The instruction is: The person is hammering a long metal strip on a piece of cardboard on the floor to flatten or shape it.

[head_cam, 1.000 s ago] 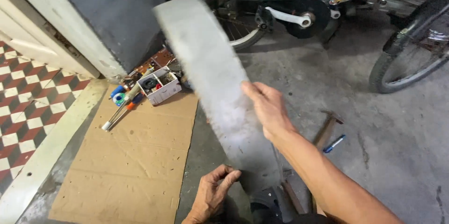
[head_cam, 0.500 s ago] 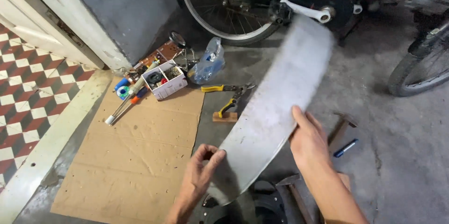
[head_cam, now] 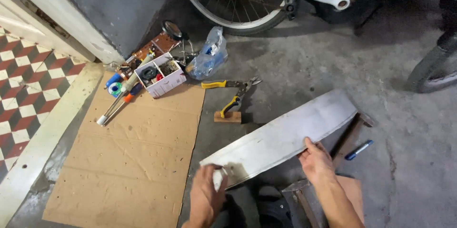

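Both hands grip the long grey curved sheet-metal strip (head_cam: 285,137) low over the concrete floor (head_cam: 304,66), left hand (head_cam: 208,198) closed on its near end, right hand (head_cam: 315,161) clamped on its edge; positioning step, likely needing a level, steady set-down.

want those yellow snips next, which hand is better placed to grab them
Left, probably. The left hand holds the metal sheet at its near-left corner, on the same side as the yellow-handled snips. The right hand grips the sheet's lower edge, farther from them.
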